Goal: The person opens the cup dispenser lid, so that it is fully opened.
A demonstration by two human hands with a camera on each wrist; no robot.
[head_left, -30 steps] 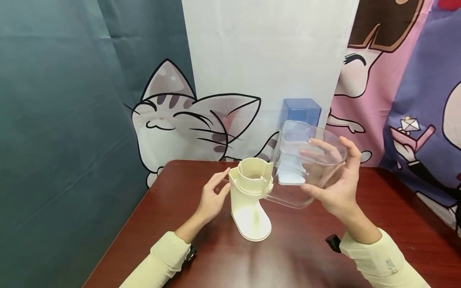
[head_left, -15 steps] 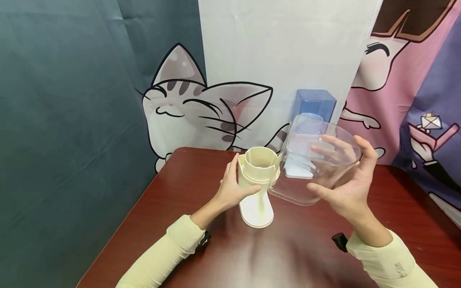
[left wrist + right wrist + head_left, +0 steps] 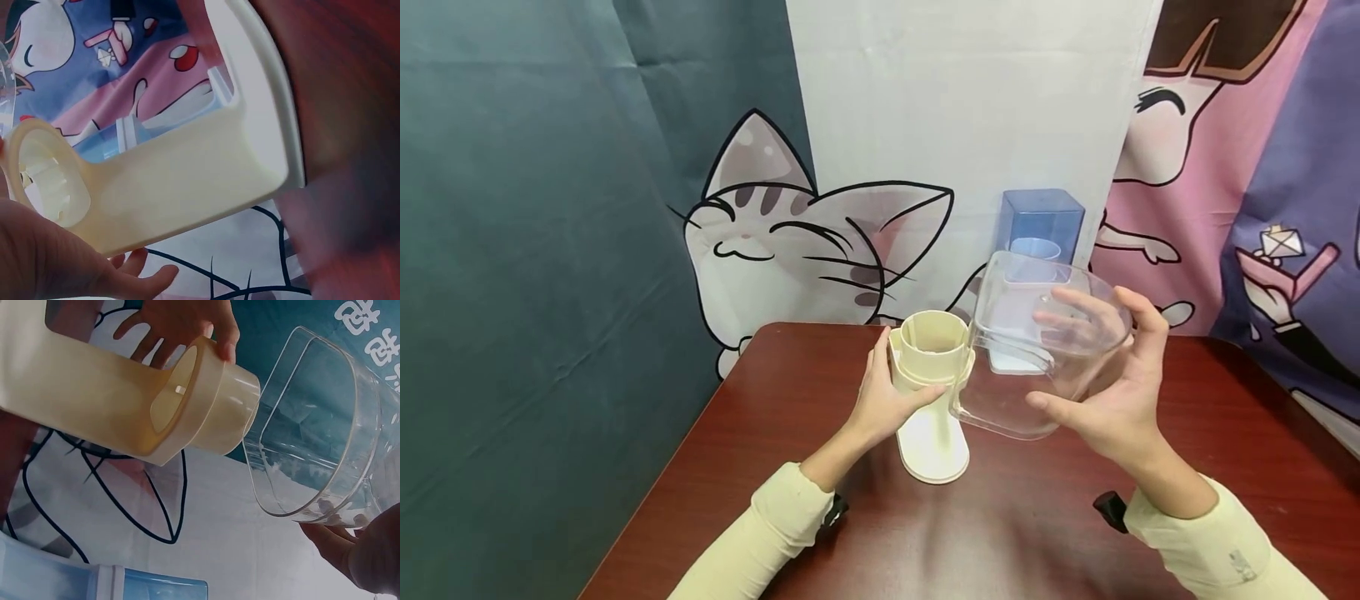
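Note:
In the head view a cream plastic stand [image 3: 934,454] with an oval foot and a round collar on top is upright on the table. My left hand [image 3: 883,400] holds its upper part from the left, thumb across the front, fingers at the side and back. My right hand [image 3: 1123,408] grips a clear plastic container [image 3: 1000,412] by its wide body, tilted sideways, its rim overlapping the collar's right side. The right wrist view shows the container's open rim [image 3: 284,369] right at the collar [image 3: 234,415]. The stand's hollow ring [image 3: 47,172] shows in the left wrist view.
Behind the container stands a blue translucent box [image 3: 1043,212] on a white base, partly seen through the clear plastic. The dark red table [image 3: 820,367] meets a printed cloth backdrop [image 3: 880,100] at the back and left.
My left hand has gone from fingertips at the stand's side to a fuller hold with the thumb across the front. The right hand still holds the clear container beside the collar.

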